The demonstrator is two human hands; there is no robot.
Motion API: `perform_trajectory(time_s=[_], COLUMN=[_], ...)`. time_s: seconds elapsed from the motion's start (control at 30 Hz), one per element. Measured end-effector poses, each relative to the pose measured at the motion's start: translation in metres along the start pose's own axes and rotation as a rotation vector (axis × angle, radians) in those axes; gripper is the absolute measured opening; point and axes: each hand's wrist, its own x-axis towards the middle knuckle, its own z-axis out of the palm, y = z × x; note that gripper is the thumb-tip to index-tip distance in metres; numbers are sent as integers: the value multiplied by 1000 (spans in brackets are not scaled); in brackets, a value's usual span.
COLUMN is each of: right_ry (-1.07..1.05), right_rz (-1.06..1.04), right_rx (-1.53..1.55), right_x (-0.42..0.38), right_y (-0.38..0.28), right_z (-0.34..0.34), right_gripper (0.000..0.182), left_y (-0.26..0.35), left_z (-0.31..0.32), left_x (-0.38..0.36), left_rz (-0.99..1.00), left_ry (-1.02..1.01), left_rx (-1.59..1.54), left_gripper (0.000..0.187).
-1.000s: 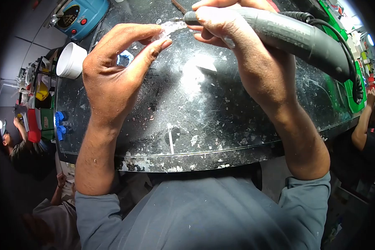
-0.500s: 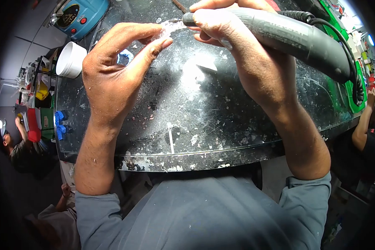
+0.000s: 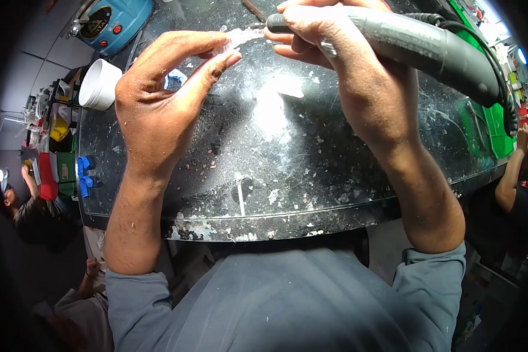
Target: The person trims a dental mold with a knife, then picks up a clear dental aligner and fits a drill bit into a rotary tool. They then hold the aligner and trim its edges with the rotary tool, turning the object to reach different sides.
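My left hand (image 3: pixel 158 100) pinches a small clear, jagged piece (image 3: pixel 236 40) between thumb and forefinger above the bench. Wrapped around a dark rotary handpiece (image 3: pixel 402 44), my right hand (image 3: pixel 364 76) points its tip leftward. The thin bit at the handpiece's nose is right at the clear piece's right end. A coiled cord runs from the back of the handpiece toward the right. White dust coats the fingers of my right hand.
The black bench (image 3: pixel 311 170) is scratched and strewn with pale crumbs. A blue machine (image 3: pixel 114 29) and a white tub (image 3: pixel 100 85) stand at the left, with blue pieces (image 3: pixel 85 176) near the edge. Green trays (image 3: pixel 500 132) lie right. Other people are at both sides.
My right hand and the handpiece have shifted slightly right and up, so the nose sits a little farther from my left fingers. My left hand has barely moved.
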Motion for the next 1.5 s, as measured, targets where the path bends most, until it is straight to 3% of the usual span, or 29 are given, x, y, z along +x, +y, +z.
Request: perform_trajectory(time_s=[0.17, 0.23, 0.37, 0.43, 0.47, 0.53, 0.57, 0.63, 0.67, 0.73, 0.77, 0.83, 0.93, 0.97, 1.03, 1.13, 1.27, 1.33, 1.37, 1.43, 1.5], right_ry=[50, 37, 56, 17, 17, 4, 4, 76, 76, -33, -33, 6, -16, -16, -27, 7, 1, -31, -31, 12, 30], right_rz=[162, -162, 4, -319, -319, 113, 113, -488, -488, 161, 162, -134, -237, -236, -43, -213, -195, -38, -38, -230, -124], right_rx=[57, -174, -164, -260, -260, -138, -138, -478, -479, -197, -197, -209, -324, -323, -121, -147, -193, -135, -135, -238, -223], right_x=[1, 7, 4, 12, 7, 2, 4, 10, 6, 4, 3, 4, 8, 7, 3, 6, 5, 6, 6, 8, 3], right_y=[4, 18, 6, 24, 20, -11, -1, 19, 14, -19, -10, 17, 25, 21, 8, 22, 19, 15, 18, 25, 15], right_z=[1, 1, 1, -1, -6, -1, 0, 7, 1, -4, -4, -5, -9, -9, -6, -3, -3, -4, -6, -7, -5], right_gripper=[9, 8, 6, 6, 6, 7, 7, 8, 8, 8, 8, 7, 7, 7, 6, 6, 6, 6, 6, 6, 6], left_y=[-1, 0, 0, 0, 0, -1, -1, -1, -1, -1, -1, 0, 1, 1, 1, -1, -2, -2, -2, -1, -1], left_z=[-1, -1, -2, 0, 0, 0, 0, 0, 0, 0, 0, 0, 2, 2, 1, 1, 1, 1, 1, 1, 1], left_x=[0, 1, 1, 0, 0, 1, 1, 0, 0, 0, 0, 0, 0, 0, 0, 0, 0, 0, 0, 0, 0], left_rz=[31, 26, 31, 26, 20, 31, 41, 43, 44, 40, 35, 30, 23, 21, 24, 34, 50, 46, 43, 41, 41], left_ry=[-17, -18, -24, -28, -32, -37, -41, -38, -35, -36, -38, -34, -28, -27, -30, -36, -47, -48, -48, -48, -47], left_rx=[13, 17, 25, 20, 14, 27, 40, 44, 49, 49, 50, 48, 45, 43, 38, 28, 38, 41, 44, 48, 53], left_gripper=[19, 19, 20, 20, 20, 20, 21, 21, 21, 21, 20, 20, 20, 20, 20, 20, 21, 21, 21, 21, 22])
